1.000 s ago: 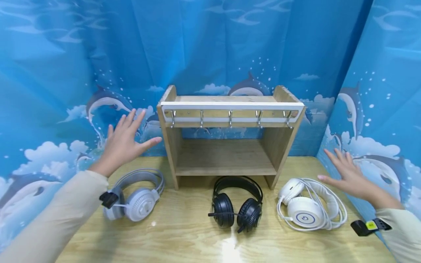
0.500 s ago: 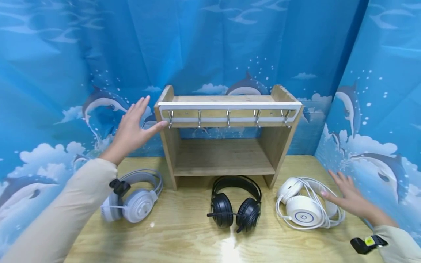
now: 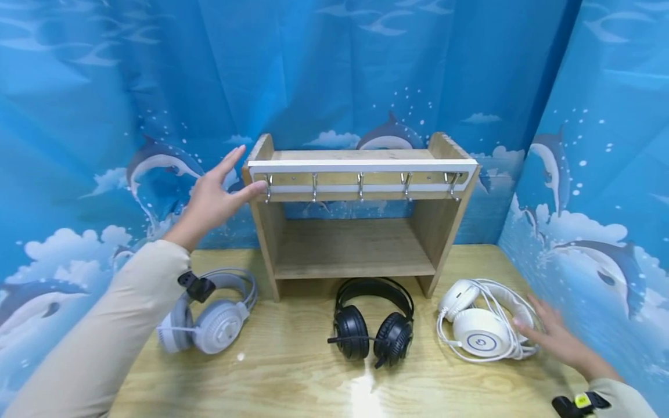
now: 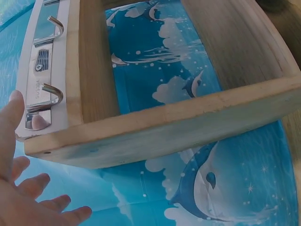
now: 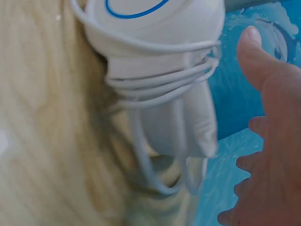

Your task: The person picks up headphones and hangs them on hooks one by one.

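My left hand (image 3: 211,200) is at the upper left corner of the wooden rack (image 3: 266,232), fingers spread and thumb near the leftmost hook of the metal hook strip (image 3: 337,180). In the left wrist view the thumb lies beside that strip, and the other fingers stand off the rack's side panel (image 4: 155,136). At the right, my right hand (image 3: 556,337) reaches to the white headphones (image 3: 478,334), its thumb overlapping their edge in the head view. The right wrist view shows the cable (image 5: 160,89) wound round the headband, with the fingers extended beside it.
Black headphones (image 3: 352,334) with a microphone boom lie on the wooden table (image 3: 292,383) in front of the rack. Grey headphones (image 3: 219,328) lie at the left, below my left forearm. Blue dolphin-print curtains (image 3: 324,69) close off the back and the right side.
My left hand has moved right, up to the rack's corner. My right hand has come down and toward the white headphones. The headphones and rack stay in place; the head view has shifted slightly.
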A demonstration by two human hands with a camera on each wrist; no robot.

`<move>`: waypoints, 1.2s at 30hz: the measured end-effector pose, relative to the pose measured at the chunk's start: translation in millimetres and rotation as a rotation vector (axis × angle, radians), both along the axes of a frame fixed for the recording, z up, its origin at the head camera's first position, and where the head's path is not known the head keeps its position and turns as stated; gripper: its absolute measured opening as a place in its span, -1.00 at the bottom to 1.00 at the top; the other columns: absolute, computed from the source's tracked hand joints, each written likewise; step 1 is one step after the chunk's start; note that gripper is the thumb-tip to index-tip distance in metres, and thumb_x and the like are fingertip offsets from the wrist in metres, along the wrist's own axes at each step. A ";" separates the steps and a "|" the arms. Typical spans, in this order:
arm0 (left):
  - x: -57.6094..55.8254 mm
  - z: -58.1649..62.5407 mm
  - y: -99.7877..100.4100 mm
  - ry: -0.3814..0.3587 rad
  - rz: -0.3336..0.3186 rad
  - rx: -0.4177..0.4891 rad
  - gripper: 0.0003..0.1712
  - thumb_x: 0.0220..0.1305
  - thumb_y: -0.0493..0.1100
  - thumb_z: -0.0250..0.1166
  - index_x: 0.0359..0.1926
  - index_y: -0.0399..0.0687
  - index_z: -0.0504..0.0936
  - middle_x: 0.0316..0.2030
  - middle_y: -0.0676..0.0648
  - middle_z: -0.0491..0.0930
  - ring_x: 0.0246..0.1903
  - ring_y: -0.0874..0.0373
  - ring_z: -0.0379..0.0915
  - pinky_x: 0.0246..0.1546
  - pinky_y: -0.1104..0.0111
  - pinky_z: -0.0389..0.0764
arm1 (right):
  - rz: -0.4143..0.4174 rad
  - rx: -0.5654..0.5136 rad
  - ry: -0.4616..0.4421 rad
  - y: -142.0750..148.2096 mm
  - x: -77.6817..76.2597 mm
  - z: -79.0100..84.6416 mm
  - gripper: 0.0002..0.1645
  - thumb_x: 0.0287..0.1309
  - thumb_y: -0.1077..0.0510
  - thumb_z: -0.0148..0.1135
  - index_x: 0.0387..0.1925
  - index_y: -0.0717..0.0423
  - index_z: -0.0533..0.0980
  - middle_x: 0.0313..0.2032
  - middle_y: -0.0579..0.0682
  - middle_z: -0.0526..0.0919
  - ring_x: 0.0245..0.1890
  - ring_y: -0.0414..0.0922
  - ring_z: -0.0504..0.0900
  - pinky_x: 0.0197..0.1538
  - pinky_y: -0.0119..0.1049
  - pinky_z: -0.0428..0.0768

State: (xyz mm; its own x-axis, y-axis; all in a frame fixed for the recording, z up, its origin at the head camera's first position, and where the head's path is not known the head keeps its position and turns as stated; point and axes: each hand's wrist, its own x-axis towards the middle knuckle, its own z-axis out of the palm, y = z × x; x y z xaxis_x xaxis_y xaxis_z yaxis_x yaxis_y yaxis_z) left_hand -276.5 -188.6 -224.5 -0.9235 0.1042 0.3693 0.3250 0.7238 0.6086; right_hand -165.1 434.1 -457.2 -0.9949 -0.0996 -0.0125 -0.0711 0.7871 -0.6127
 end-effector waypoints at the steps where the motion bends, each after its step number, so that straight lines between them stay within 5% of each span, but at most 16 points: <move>1: -0.6 0.3 0.5 0.004 0.003 -0.001 -0.04 0.14 0.39 0.22 0.47 0.52 -0.05 0.48 0.16 -0.11 0.45 -0.10 -0.18 0.26 -0.22 0.06 | -0.007 -0.002 -0.009 0.6 0.7 -3.2 0.01 0.40 -0.10 -0.08 0.45 0.33 -0.41 0.29 0.66 -0.43 0.20 0.63 -0.60 -0.04 0.60 -0.36; 11: -3.9 0.8 5.1 0.025 0.007 0.026 -0.11 0.19 0.31 0.23 0.47 0.24 0.14 0.44 -0.03 0.11 0.32 -0.16 0.19 0.12 -0.03 0.40 | -0.059 -0.010 0.003 3.5 7.8 -25.4 -0.02 0.42 -0.10 -0.09 0.46 0.30 -0.38 0.31 0.65 -0.26 0.25 0.63 -0.28 0.05 0.55 -0.18; 19: -7.2 -3.8 8.6 0.068 0.017 0.058 -0.16 0.18 0.25 0.28 0.42 0.13 0.25 0.39 -0.07 0.23 0.25 -0.08 0.32 0.12 0.07 0.44 | -0.112 -0.121 -0.051 3.9 14.4 -38.4 0.02 0.43 -0.10 -0.12 0.42 0.34 -0.50 0.31 0.63 -0.41 0.26 0.60 -0.38 0.14 0.49 -0.25; 24: -8.6 -10.5 11.7 0.080 0.034 0.044 -0.17 0.17 0.24 0.29 0.41 0.13 0.28 0.31 -0.14 0.36 -0.06 -0.01 0.43 -0.09 0.18 0.48 | -0.189 -0.166 -0.176 5.9 20.7 -41.4 0.13 0.43 -0.21 -0.18 0.31 0.41 -0.66 0.26 0.58 -0.60 0.25 0.56 -0.47 0.19 0.44 -0.28; 28: -8.6 -10.5 13.5 0.083 0.039 0.039 -0.16 0.16 0.26 0.29 0.41 0.17 0.27 0.29 -0.15 0.38 -0.15 0.00 0.37 -0.17 0.18 0.42 | -0.237 -0.173 -0.171 7.2 20.3 -41.2 0.11 0.41 -0.21 -0.14 0.36 0.51 -0.50 0.30 0.65 -0.35 0.29 0.57 -0.24 0.20 0.42 -0.10; 29: -8.7 -9.8 14.0 0.084 0.038 0.037 -0.16 0.16 0.26 0.29 0.41 0.17 0.27 0.35 -0.10 0.30 -0.10 0.03 0.38 -0.12 0.19 0.44 | -0.251 -0.159 -0.150 7.5 20.0 -41.8 0.07 0.41 -0.20 -0.11 0.39 0.52 -0.38 0.30 0.67 -0.19 0.29 0.53 -0.09 0.19 0.40 0.01; 31: -8.5 -8.4 15.1 0.080 0.039 0.031 -0.16 0.16 0.27 0.28 0.41 0.18 0.26 0.21 -0.16 0.46 -0.20 0.01 0.35 -0.23 0.20 0.39 | -0.275 -0.155 -0.117 8.6 19.1 -42.2 -0.02 0.40 -0.16 -0.04 0.38 0.54 -0.15 0.24 0.66 0.07 0.22 0.41 0.19 0.19 0.26 0.19; 36: -10.3 -6.9 17.7 0.091 0.050 0.008 -0.16 0.16 0.27 0.28 0.41 0.16 0.26 -0.09 -0.18 0.58 -0.39 0.04 0.19 -0.43 0.25 0.23 | -0.335 -0.241 -0.186 11.0 16.7 -39.4 0.09 0.36 -0.21 -0.01 0.40 0.53 -0.25 0.31 0.62 -0.04 0.31 0.42 0.04 0.29 0.20 0.08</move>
State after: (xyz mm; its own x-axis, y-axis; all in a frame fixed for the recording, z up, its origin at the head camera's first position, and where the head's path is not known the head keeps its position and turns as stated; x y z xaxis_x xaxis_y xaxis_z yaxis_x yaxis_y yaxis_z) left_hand -286.8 -170.9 -231.4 -0.8902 0.0555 0.4521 0.3425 0.7359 0.5840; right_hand -148.4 445.1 -496.6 -0.9557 0.2060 -0.2104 0.2925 0.5815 -0.7592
